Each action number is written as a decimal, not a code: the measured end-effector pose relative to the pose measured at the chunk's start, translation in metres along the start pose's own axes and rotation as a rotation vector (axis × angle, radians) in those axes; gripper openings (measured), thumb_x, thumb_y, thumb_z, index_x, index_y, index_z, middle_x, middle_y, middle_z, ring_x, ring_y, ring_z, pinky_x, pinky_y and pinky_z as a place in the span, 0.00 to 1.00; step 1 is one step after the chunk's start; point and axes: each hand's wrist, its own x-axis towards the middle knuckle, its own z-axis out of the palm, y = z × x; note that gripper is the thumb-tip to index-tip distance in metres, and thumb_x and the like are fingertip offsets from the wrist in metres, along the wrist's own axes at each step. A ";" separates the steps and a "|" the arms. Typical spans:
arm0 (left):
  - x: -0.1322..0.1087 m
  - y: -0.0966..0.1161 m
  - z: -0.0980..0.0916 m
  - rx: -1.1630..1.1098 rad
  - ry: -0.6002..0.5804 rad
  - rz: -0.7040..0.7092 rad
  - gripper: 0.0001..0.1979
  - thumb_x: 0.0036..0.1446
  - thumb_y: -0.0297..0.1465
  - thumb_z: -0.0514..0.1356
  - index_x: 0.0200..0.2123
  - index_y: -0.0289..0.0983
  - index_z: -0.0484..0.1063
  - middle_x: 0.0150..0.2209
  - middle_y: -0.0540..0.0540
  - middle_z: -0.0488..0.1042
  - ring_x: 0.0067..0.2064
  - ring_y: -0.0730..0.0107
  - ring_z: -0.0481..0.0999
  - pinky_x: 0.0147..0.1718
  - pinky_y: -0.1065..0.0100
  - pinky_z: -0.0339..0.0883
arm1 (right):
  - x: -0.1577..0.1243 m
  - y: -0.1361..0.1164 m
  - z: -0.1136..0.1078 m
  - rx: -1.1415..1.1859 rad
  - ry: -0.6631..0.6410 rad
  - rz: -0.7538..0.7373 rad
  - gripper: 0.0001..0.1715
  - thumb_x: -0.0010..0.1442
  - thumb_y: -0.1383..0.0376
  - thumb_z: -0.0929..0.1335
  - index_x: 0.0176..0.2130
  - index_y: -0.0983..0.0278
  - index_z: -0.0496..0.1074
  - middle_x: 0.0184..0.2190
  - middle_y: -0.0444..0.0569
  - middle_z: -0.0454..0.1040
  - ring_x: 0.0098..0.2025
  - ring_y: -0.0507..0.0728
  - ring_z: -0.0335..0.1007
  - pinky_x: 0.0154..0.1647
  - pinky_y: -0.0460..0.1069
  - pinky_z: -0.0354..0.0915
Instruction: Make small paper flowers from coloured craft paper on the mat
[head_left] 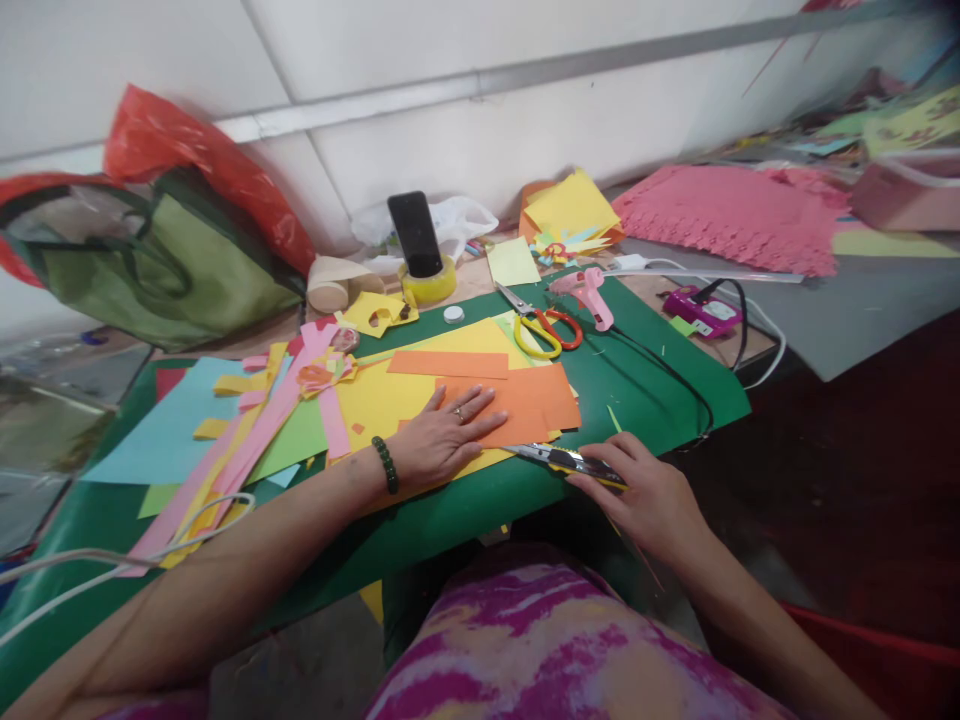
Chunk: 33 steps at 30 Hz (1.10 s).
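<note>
My left hand [446,432] lies flat with fingers spread on a stack of orange paper [536,400] and yellow paper [375,400], pressing it down on the green mat [660,380]. A green bead bracelet circles that wrist. My right hand [645,490] is closed on a yellow utility knife [562,458], its blade at the near edge of the orange sheets.
Yellow-handled scissors [544,325] and a pink glue gun [592,293] lie behind the paper. Pink and yellow strips [247,430] and a light blue sheet [180,420] lie left. A phone [415,233] stands on a tape roll. A green bag [165,260] sits far left.
</note>
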 end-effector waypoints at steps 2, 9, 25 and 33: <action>-0.002 -0.001 -0.003 -0.011 -0.012 -0.001 0.26 0.68 0.40 0.40 0.68 0.45 0.47 0.70 0.42 0.39 0.70 0.53 0.37 0.62 0.38 0.30 | 0.000 0.000 0.000 -0.003 -0.007 0.008 0.21 0.65 0.49 0.61 0.39 0.59 0.75 0.33 0.47 0.74 0.25 0.53 0.74 0.21 0.46 0.63; -0.026 -0.023 -0.009 -0.017 0.015 -0.050 0.26 0.68 0.42 0.37 0.67 0.48 0.50 0.70 0.44 0.41 0.70 0.53 0.39 0.62 0.40 0.34 | 0.000 0.003 -0.001 0.006 -0.020 0.005 0.21 0.64 0.49 0.61 0.39 0.59 0.75 0.34 0.47 0.75 0.25 0.53 0.74 0.21 0.46 0.63; -0.032 -0.026 -0.003 -0.030 0.007 -0.052 0.26 0.68 0.39 0.39 0.67 0.47 0.48 0.70 0.43 0.39 0.70 0.53 0.38 0.62 0.39 0.31 | 0.010 -0.027 0.010 0.031 -0.020 -0.035 0.17 0.64 0.53 0.63 0.38 0.60 0.75 0.34 0.47 0.75 0.27 0.54 0.75 0.23 0.46 0.64; -0.027 0.001 0.002 -0.110 0.013 -0.107 0.28 0.68 0.42 0.37 0.68 0.42 0.46 0.70 0.41 0.37 0.70 0.51 0.35 0.62 0.39 0.36 | 0.010 -0.011 0.002 0.065 -0.039 0.002 0.18 0.63 0.50 0.63 0.38 0.59 0.74 0.33 0.47 0.75 0.28 0.54 0.75 0.24 0.46 0.66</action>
